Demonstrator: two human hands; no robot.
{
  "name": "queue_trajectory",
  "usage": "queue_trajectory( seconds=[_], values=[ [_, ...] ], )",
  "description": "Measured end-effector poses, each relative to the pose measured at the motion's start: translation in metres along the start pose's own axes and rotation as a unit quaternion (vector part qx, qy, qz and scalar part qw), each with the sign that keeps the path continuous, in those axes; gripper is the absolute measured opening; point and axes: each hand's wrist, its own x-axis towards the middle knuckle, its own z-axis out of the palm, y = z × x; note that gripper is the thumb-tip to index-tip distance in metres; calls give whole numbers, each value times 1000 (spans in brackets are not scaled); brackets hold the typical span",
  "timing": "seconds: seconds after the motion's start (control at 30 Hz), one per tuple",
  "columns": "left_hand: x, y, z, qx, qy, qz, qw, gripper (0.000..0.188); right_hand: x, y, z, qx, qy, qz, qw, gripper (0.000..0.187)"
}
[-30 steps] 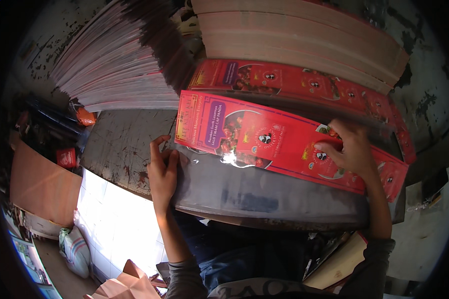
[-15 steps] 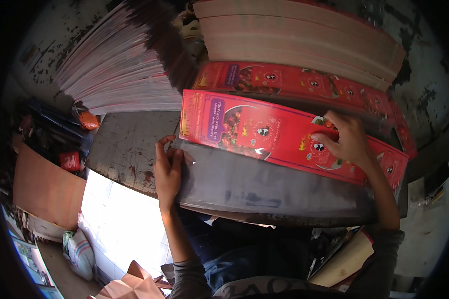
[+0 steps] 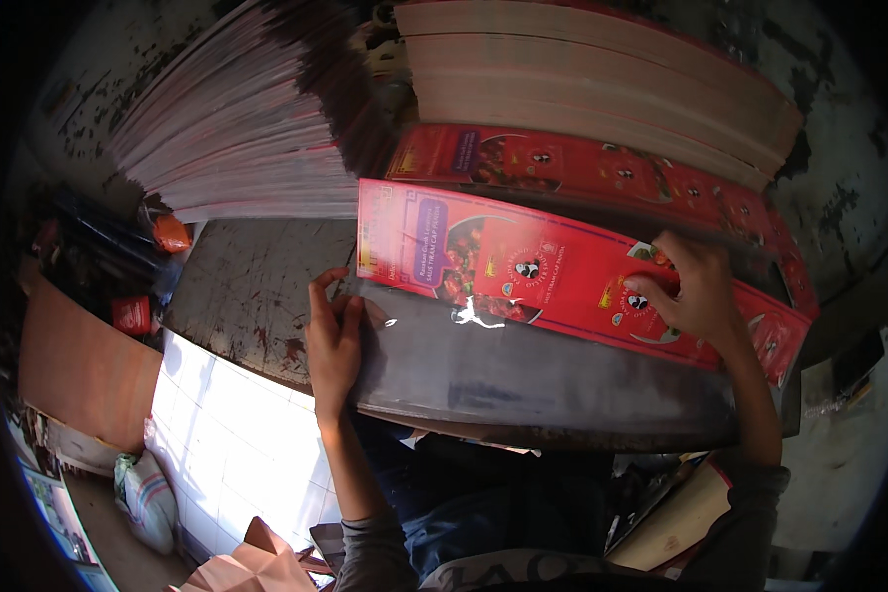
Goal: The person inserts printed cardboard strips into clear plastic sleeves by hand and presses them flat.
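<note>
A long red printed card strip (image 3: 572,259) lies slantwise over a grey, glossy plastic sheet (image 3: 553,370) on the table in front of me. My right hand (image 3: 696,296) grips the strip toward its right part, thumb on the printed face and the other fingers over the far edge. At the left edge of the plastic, my left hand (image 3: 333,340) rests with fingers bent, thumb and forefinger apart, the thumb touching the sheet's border. Another red printed strip (image 3: 592,173) lies just beyond, partly under clear, shiny plastic.
A tall, fanned stack of thin sheets (image 3: 237,128) stands at the far left, and a thick pale stack with red edges (image 3: 582,79) at the back. The scratched table top (image 3: 252,286) shows at left. Below are a white tiled floor (image 3: 232,434) and a sack (image 3: 151,503).
My right hand and the red strip have shifted slightly to the right and a little toward me. My left hand stays at the plastic's left edge.
</note>
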Motion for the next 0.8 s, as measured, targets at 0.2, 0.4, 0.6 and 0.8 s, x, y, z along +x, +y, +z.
queue_trajectory(
  seconds=[0.2, 0.4, 0.6, 0.8],
  values=[
    [0, 2, 3, 18, 7, -5, 1000, 30, 4, 0, 7, 9, 30, -21, 999, 33],
    [-1, 7, 0, 6, -1, -39, 999, 29, 3, 8, 5, 23, -10, -7, 1000, 33],
    [-1, 6, 0, 36, -12, -46, 998, 29, -4, 21, 0, -12, -28, -35, 999, 34],
    [1, 12, 1, 50, -6, -64, 997, 29, -3, 19, -2, -17, -31, -40, 999, 33]
  ],
)
